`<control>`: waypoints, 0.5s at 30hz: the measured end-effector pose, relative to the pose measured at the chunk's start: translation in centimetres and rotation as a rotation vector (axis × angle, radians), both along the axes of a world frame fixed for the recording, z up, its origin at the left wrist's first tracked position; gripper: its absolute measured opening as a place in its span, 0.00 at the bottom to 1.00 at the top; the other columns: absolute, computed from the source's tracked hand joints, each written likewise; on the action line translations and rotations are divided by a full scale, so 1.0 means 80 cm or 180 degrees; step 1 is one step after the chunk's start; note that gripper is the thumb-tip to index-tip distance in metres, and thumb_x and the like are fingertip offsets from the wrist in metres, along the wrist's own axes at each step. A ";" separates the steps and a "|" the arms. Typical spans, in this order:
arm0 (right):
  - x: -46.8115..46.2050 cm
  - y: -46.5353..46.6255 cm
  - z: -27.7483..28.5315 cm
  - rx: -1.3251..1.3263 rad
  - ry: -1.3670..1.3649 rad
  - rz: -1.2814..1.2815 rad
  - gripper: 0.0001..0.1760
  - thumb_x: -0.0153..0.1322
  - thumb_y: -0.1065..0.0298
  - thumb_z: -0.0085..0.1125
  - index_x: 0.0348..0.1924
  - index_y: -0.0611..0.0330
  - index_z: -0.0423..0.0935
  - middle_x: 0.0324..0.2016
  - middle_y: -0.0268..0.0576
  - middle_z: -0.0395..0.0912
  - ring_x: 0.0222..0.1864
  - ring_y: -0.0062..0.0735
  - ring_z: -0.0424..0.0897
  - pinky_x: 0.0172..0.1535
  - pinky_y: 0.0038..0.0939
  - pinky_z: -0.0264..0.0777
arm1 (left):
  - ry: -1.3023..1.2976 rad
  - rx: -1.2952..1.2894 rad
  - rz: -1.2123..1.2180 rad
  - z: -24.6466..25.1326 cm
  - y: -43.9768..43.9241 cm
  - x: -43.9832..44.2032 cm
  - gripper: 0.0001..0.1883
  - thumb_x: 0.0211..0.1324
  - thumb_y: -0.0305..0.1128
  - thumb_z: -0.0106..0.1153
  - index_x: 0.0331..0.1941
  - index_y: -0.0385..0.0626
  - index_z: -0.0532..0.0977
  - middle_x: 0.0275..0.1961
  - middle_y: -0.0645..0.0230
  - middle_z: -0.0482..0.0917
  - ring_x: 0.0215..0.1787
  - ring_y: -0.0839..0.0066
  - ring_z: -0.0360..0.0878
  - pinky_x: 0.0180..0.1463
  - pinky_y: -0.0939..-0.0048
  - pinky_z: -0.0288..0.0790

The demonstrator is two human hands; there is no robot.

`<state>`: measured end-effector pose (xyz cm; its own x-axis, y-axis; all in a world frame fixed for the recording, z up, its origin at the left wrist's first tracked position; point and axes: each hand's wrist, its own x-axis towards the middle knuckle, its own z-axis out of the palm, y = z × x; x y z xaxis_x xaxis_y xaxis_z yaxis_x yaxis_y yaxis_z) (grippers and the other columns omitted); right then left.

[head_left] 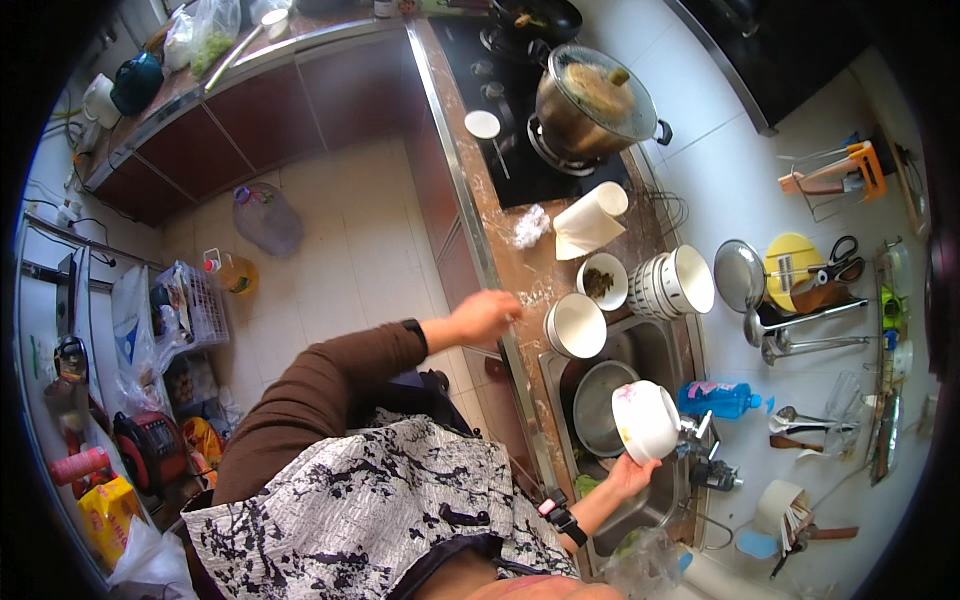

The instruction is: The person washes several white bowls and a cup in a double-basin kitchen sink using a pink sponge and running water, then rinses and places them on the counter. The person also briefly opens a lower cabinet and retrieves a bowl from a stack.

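My right hand (634,477) grips a white bowl with a pink floral pattern (639,421), held tilted on its side above the sink, its foot towards the faucet. Below and beside it, a round metal basin (600,405) sits in the steel sink (667,491). My left hand (487,315) is at the counter's front edge with its fingers curled; whether something small is between them is unclear. Nearest to it stand stacked white bowls (579,326). Behind these are a bowl with dark food (602,282) and a stack of patterned bowls (675,281).
A large lidded pot (596,101) stands on the gas stove (480,82), with a wok (540,19) beyond. Crumpled plastic (531,227) and a pale cloth roll (591,221) lie on the counter. A blue detergent bottle (718,399) is beside the faucet. An oil jug (231,274) stands on the floor.
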<state>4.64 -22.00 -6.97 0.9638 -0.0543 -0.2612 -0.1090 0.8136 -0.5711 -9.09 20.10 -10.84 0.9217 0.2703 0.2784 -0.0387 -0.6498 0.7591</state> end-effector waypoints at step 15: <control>-0.045 0.036 0.073 -0.5110 -0.0945 0.0487 0.17 0.73 0.68 0.48 0.48 0.74 0.66 0.43 0.54 0.73 0.41 0.38 0.73 0.47 0.34 0.67 | 0.0852 -0.4099 0.2662 -0.186 0.177 0.040 0.20 0.63 0.49 0.44 0.52 0.51 0.71 0.54 0.69 0.74 0.48 0.71 0.73 0.51 0.61 0.67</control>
